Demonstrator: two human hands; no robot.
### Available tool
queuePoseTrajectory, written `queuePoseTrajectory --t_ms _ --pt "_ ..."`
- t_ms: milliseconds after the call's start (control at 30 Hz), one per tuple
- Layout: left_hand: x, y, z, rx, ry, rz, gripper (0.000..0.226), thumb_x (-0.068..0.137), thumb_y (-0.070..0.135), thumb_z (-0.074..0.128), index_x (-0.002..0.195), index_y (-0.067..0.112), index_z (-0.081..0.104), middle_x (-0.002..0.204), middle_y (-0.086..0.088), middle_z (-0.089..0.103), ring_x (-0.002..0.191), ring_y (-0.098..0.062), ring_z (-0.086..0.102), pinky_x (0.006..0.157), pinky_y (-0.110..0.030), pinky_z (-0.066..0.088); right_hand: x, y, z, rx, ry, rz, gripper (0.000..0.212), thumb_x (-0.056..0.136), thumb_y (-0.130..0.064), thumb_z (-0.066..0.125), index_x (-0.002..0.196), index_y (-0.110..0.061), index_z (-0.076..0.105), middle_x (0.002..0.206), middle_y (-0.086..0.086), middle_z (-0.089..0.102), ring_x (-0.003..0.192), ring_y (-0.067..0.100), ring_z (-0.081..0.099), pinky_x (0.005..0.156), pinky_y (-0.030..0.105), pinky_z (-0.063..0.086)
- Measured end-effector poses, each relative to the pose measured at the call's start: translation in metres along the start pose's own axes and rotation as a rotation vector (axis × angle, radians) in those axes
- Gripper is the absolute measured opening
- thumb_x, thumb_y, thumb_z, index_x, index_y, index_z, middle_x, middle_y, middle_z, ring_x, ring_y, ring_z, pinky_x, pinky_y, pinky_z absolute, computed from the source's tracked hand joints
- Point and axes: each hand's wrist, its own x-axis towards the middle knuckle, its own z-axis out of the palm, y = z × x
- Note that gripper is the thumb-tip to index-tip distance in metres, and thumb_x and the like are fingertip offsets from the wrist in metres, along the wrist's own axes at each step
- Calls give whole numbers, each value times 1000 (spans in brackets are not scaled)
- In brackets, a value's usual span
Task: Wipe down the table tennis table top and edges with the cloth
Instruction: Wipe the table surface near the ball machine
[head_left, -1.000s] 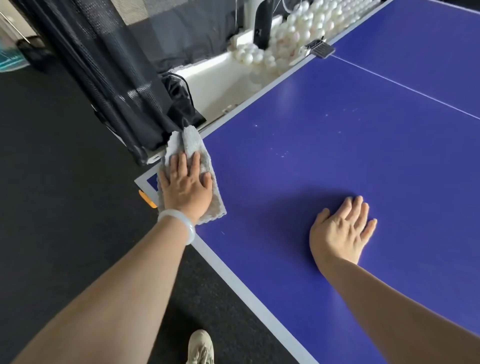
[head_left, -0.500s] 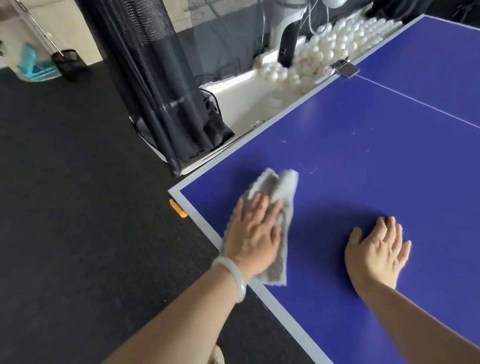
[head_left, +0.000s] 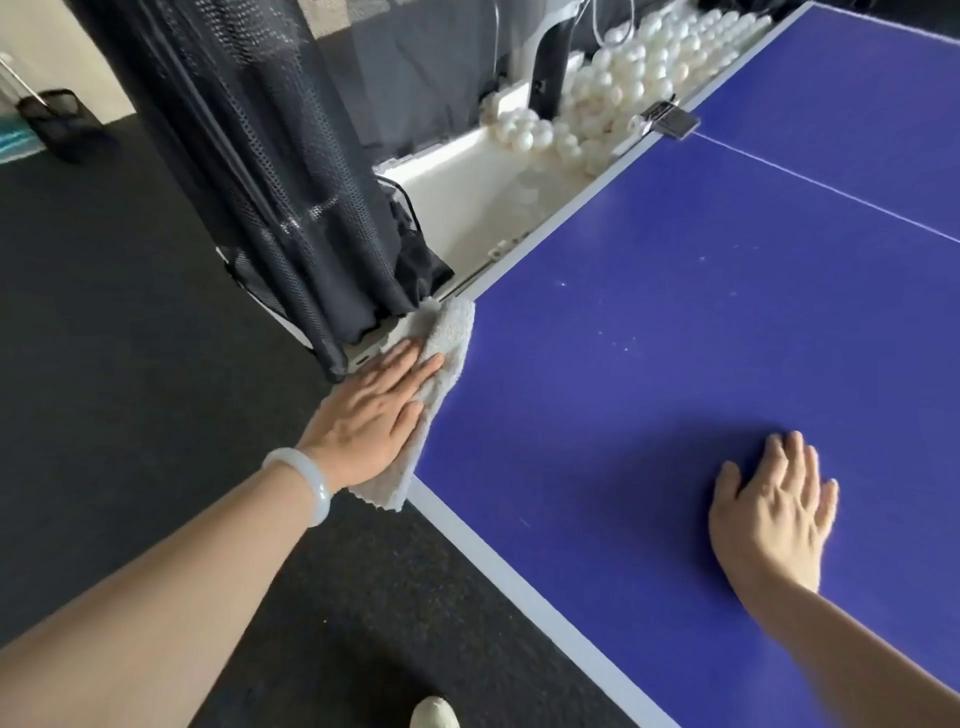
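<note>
Blue table tennis table top cut off at right and bottom; its near-left corner is hidden under a pale grey fluffy cloth. Cloth's middle covered by flat left hand. Pale shoe toe cropped at bottom edge. White specks on top too small to identify.

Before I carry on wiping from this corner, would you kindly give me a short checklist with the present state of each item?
1. The left hand flat on the cloth: ok, fingers straight, pressing.
2. The cloth on the corner of the table: ok, it covers the corner and overhangs the near edge.
3. The right hand apart from the cloth: ok, flat on the blue top.
4. Top free of specks: not ok, pale ones lie beyond the cloth.
5. The net clear of the cloth: cannot tell, it hangs right beside the cloth's far end.
</note>
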Motion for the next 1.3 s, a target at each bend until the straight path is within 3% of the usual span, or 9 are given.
queuePoseTrajectory --t_ms 200,433,567,733,867,1000,1067,1200,1300 --pt "6 67 10 -17 22 -72 61 99 42 13 157 22 15 163 -7 17 151 -24 14 123 -46 14 0 -1 1 -36 2 26 63 102 -34 29 157 -7 16 167 4 8 154 17 -2 124 37 -9" --pt "9 243 25 -153 -38 275 63 100 38 21 158 19 6 165 -6 -1 151 -20 -13 123 -45 -1 0 1 -1 -23 -11 30 64 101 -34 30 158 -8 15 167 2 8 154 14 -4 123 33 -12" --pt "23 202 21 -95 -3 449 58 102 39 19 158 24 12 165 0 5 152 -15 -3 124 -40 1 1 0 -1 -34 -3 18 64 101 -34 30 157 -8 15 167 2 8 154 14 -3 123 33 -12" --pt "50 76 11 -11 47 -39 63 98 42 8 157 22 14 164 -6 13 152 -20 9 124 -40 4 0 -2 0 -53 8 28 64 102 -36 27 158 -8 14 167 2 6 154 14 -5 123 35 -11" --pt "47 114 11 -34 90 -292 65 97 40 14 156 15 21 160 -15 24 149 -29 18 123 -48 12 0 -3 -1 -54 8 31 64 102 -36 28 158 -8 13 167 2 4 154 15 -6 123 36 -11" --pt "33 217 14 -169 107 -24 61 98 38 33 155 15 27 159 -18 26 149 -34 18 121 -48 8 -1 -2 -8 2 11 19 63 103 -33 35 158 -8 17 167 2 8 154 14 -3 124 34 -10" --pt "33 246 12 -238 61 95 61 99 40 27 156 18 23 161 -16 20 151 -31 8 121 -52 7 -3 1 -13 106 8 15 60 101 -27 45 155 -8 27 166 1 16 154 13 4 124 31 -7" --pt "54 198 0 -490 132 100 55 102 35 20 156 23 22 164 -5 13 152 -17 7 123 -47 3 1 10 -21 337 18 37 45 96 -5 57 141 -2 50 157 10 36 150 23 23 126 39 4" --pt "78 116 2 -223 215 -155 53 104 27 32 152 7 30 161 -14 21 150 -27 16 123 -46 10 -2 -12 -24 306 184 -102 37 100 -9 47 135 2 53 151 15 43 147 28 28 123 43 12"
